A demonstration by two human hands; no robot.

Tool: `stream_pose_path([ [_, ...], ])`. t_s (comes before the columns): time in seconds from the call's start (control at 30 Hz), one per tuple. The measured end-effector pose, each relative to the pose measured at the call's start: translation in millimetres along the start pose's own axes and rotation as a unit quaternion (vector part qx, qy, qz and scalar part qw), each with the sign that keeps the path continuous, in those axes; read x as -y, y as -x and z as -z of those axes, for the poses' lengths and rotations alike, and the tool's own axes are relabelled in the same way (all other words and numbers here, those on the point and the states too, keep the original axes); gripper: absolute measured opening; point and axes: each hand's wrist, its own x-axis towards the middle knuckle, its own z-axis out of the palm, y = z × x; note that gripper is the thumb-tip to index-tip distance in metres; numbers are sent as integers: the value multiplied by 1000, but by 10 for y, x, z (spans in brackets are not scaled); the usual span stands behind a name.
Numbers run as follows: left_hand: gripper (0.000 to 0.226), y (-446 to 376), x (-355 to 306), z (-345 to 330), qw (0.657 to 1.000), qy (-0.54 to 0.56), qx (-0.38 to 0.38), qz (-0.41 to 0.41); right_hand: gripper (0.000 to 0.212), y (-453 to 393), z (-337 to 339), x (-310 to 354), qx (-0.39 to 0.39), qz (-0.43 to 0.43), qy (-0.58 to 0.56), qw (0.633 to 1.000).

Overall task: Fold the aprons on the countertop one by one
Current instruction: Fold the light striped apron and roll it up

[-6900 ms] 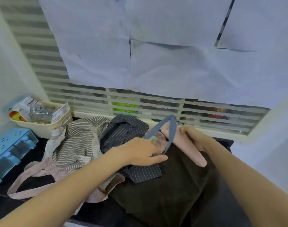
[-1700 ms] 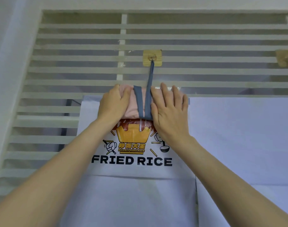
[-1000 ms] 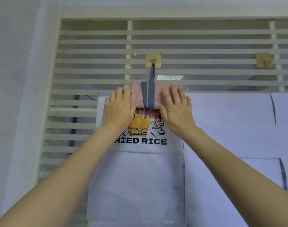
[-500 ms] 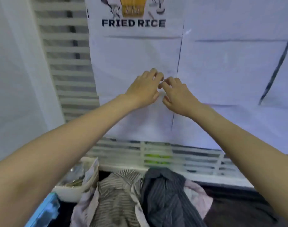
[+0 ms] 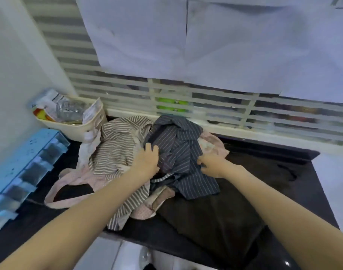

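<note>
Change: a moment ago I had both hands up at the slatted screen, pressing the folded pink apron under its hook; now I am looking down and both hands have come down onto the pile on the counter.
Meaning: I judge one apron finished and hung, out of view now, and the next one being chosen.
Left hand: my left hand lies on the seam between the grey-striped apron and the dark pinstriped apron, fingers spread and fairly straight, touching cloth, not yet closed on it.
Right hand: my right hand sits at the right edge of the dark pinstriped apron, fingers curled in; its grip looks to be pinching a fold there, though the blur leaves me unsure.
Pile: the pinstriped one lies on top, overlapping the grey-striped one to its left, with a pale pink apron showing beneath and a pink strap loop trailing left.
Surroundings: a cream basket and a blue tray stand left of the pile.
Next: I expect to lift the pinstriped apron free; the tangled straps may drag its neighbours along.
</note>
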Motion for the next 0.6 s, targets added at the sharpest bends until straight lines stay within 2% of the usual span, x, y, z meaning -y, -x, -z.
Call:
stream_pose_path([
  [0.1, 71, 89, 190, -247, 990, 63, -39, 116, 35, -96, -112, 317, 16, 44, -35, 998],
  [0.17, 66, 74, 321, -311, 979, 121, -6, 163, 36, -166, -158, 576, 35, 74, -81, 993],
  [0.23, 48, 49, 429, -281, 978, 143, 30, 151, 37, -226, -195, 800, 47, 93, -128, 986],
  [0.33, 26, 156, 582, 121, 991, 113, 36, 68, 44, -215, -84, 1042, 34, 93, -198, 975],
  [0.43, 2, 422, 947, 864, 995, 88, -39, -21, 45, -197, 235, 1154, -26, 40, -302, 952],
  [0.5, 15, 587, 1240, 1452, 980, 129, -150, -36, 48, -166, 507, 1214, -41, 15, -314, 948],
  [0.57, 25, 870, 1442, 2078, 927, 239, -280, -71, 66, -82, 794, 1340, -75, 40, -306, 948],
  [0.6, 28, 1008, 1476, 2352, 897, 298, -307, -115, 80, -64, 910, 1388, -125, 59, -302, 943],
])
